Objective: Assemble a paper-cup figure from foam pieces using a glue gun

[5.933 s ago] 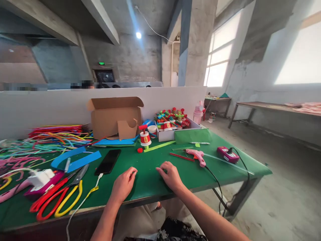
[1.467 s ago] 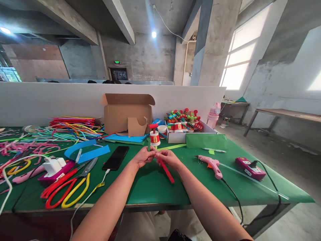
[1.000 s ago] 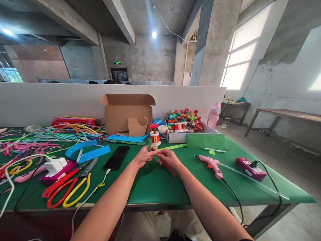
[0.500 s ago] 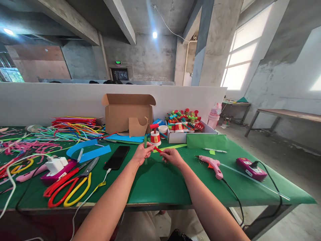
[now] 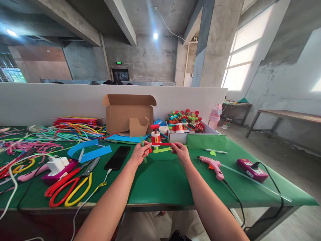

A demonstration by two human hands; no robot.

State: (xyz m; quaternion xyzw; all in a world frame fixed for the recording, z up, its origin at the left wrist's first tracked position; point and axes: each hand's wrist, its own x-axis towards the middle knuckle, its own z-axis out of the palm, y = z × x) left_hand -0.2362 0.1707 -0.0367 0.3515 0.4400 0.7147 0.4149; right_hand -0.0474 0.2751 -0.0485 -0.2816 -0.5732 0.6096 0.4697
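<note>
Above smooth tabletop [image 5: 160, 184], flat red strip [image 5: 162, 144].

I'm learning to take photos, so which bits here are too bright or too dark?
Head view: the right-hand window glares white; the bulb has a bluish streak; under the green table at left it's dark; the red strip shows clearly.

A red strip [image 5: 162, 144] is barring the gap between left hand [image 5: 139, 152] and right hand [image 5: 181, 152]; nearer, green tabletop [image 5: 160, 182] is lying open.
</note>
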